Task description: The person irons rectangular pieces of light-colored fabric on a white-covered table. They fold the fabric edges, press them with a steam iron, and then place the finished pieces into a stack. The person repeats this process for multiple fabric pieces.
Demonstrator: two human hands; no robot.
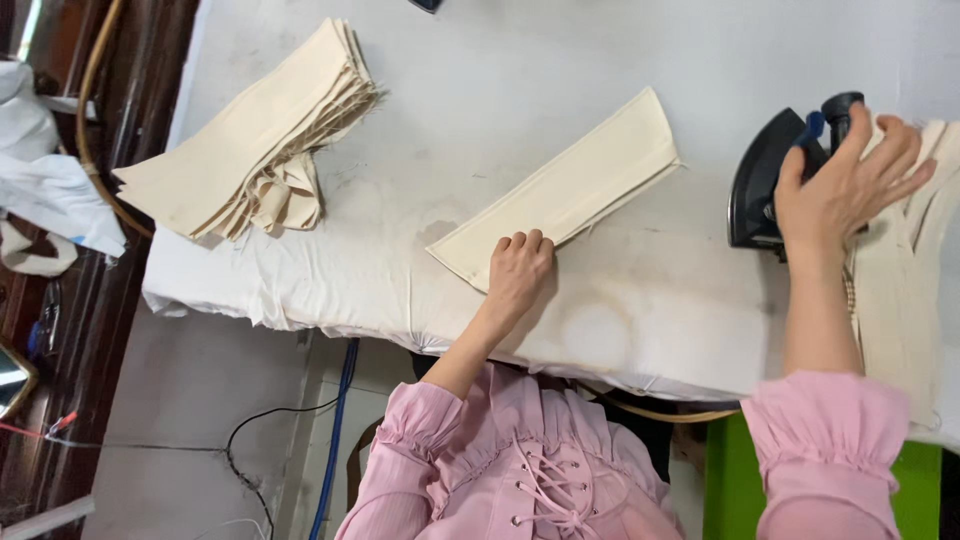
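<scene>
Cream cloth, a long folded strip (565,188), lies slantwise in the middle of the white-padded desk (640,290), its lower end near the front edge. The left hand (518,268) rests on that end, fingers curled and pressing flat, gripping nothing. The right hand (840,185) spreads wide over the handle of a black iron (765,180) at the right edge, beside more cream pieces (900,290). A stack of folded strips (250,135) sits toward the far left corner.

left hand (518,268) curled, right hand (843,182) spread
</scene>
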